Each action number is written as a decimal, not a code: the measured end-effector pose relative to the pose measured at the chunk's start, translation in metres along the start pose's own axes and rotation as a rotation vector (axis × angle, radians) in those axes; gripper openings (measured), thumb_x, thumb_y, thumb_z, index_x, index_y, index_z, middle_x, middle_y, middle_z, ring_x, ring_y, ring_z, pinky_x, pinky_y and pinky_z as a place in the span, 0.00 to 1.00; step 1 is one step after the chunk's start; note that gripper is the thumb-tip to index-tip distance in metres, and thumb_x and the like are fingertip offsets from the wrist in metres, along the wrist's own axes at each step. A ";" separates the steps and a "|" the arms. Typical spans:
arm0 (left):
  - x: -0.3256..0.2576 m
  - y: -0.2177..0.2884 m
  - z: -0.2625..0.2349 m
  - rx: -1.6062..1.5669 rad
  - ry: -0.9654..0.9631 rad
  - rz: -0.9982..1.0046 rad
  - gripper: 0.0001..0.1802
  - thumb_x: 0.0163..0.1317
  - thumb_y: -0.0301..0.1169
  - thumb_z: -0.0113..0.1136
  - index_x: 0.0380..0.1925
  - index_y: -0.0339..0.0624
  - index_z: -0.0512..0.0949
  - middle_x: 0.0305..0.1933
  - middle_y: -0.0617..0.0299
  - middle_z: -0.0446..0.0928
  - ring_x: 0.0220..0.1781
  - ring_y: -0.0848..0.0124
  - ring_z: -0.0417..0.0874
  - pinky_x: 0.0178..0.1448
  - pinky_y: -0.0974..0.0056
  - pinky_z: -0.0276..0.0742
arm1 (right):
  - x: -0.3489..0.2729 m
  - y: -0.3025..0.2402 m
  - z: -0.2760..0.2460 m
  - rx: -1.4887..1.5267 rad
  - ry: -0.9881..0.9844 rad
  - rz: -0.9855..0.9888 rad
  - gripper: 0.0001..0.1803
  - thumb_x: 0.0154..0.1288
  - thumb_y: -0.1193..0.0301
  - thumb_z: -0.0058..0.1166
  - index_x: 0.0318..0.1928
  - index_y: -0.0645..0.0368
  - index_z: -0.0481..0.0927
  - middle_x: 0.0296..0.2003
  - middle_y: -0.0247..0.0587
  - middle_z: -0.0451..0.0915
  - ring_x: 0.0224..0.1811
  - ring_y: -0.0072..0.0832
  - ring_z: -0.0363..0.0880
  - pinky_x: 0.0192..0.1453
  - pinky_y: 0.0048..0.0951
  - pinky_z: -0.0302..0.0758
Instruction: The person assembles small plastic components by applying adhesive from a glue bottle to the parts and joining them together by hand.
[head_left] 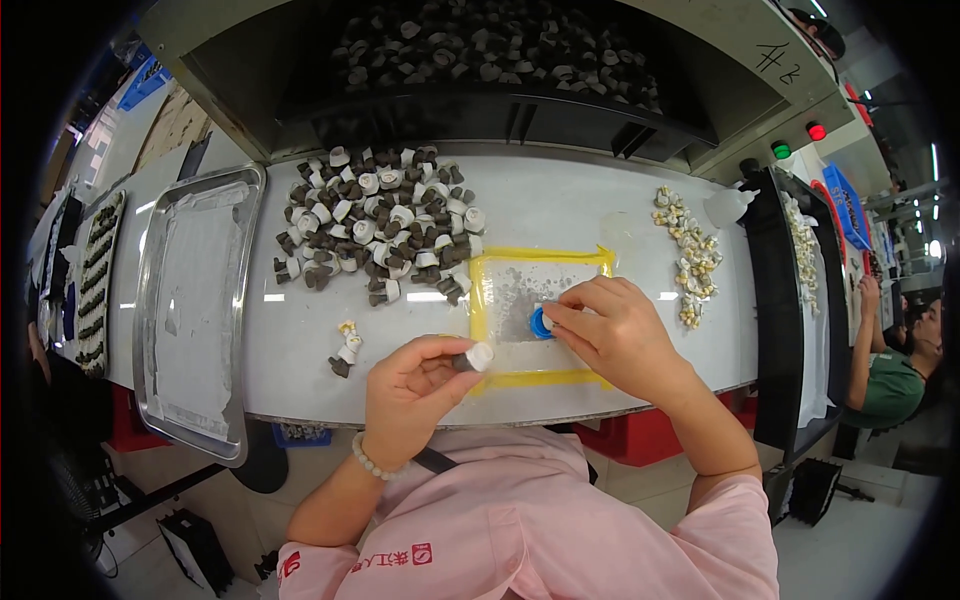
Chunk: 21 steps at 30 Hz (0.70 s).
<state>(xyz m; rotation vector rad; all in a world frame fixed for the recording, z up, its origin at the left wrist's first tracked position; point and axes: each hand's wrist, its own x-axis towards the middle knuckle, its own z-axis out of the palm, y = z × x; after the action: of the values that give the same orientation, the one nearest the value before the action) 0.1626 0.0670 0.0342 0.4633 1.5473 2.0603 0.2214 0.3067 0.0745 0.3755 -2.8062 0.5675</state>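
My left hand (412, 385) is closed round a small dark-grey and white figurine part (476, 358), its white end facing right. To the right, the fingertips of my right hand (622, 335) are pinched together at a small blue round cap (540, 323); whatever they hold is too small to make out. The cap stands on a wet-spotted sheet inside a yellow tape frame (479, 295). Left of my left hand lies a small figurine (347, 347) with a yellow-and-white top and a dark base.
Beyond my left hand spreads a heap of grey-and-white parts (375, 215). Small yellow-and-white pieces (692, 255) lie at right, near a white squeeze bottle (728, 206). A metal tray (150, 310) stands left, a black tray (780, 330) right. A machine opening (500, 110) spans the back.
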 end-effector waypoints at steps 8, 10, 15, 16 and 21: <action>-0.001 -0.012 0.009 -0.420 0.012 -0.178 0.16 0.59 0.14 0.58 0.49 0.28 0.75 0.44 0.54 0.80 0.42 0.71 0.82 0.51 0.69 0.79 | 0.007 -0.004 -0.003 -0.142 -0.129 -0.053 0.11 0.47 0.77 0.62 0.35 0.59 0.83 0.31 0.34 0.78 0.34 0.30 0.77 0.37 0.31 0.73; 0.001 -0.012 0.014 -0.437 -0.002 -0.175 0.16 0.59 0.14 0.58 0.48 0.28 0.75 0.44 0.53 0.80 0.43 0.70 0.83 0.51 0.68 0.80 | 0.007 -0.003 -0.003 -0.094 -0.135 -0.044 0.12 0.47 0.77 0.63 0.36 0.60 0.83 0.31 0.35 0.79 0.34 0.32 0.78 0.38 0.32 0.74; 0.002 -0.014 0.019 -0.464 0.005 -0.170 0.15 0.59 0.15 0.58 0.48 0.28 0.75 0.43 0.51 0.81 0.45 0.68 0.83 0.53 0.66 0.81 | -0.006 -0.004 0.000 0.312 0.009 0.180 0.13 0.52 0.78 0.63 0.41 0.62 0.84 0.34 0.40 0.81 0.35 0.33 0.79 0.41 0.30 0.75; 0.002 -0.016 0.018 -0.421 -0.003 -0.172 0.15 0.60 0.16 0.57 0.48 0.28 0.75 0.44 0.49 0.80 0.44 0.65 0.84 0.52 0.63 0.81 | -0.009 -0.006 0.000 0.481 0.036 0.314 0.12 0.55 0.77 0.62 0.42 0.61 0.84 0.35 0.42 0.82 0.36 0.33 0.80 0.42 0.30 0.75; 0.002 -0.018 0.018 -0.362 -0.005 -0.180 0.15 0.61 0.17 0.57 0.49 0.28 0.75 0.45 0.46 0.80 0.42 0.61 0.84 0.52 0.60 0.82 | -0.015 -0.014 0.004 0.717 0.075 0.379 0.13 0.57 0.77 0.61 0.44 0.62 0.83 0.37 0.42 0.82 0.38 0.29 0.80 0.43 0.26 0.75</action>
<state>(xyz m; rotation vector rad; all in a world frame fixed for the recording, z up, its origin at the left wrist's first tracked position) 0.1746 0.0856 0.0225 0.1851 1.1304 2.1301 0.2387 0.2961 0.0714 -0.0662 -2.5158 1.6339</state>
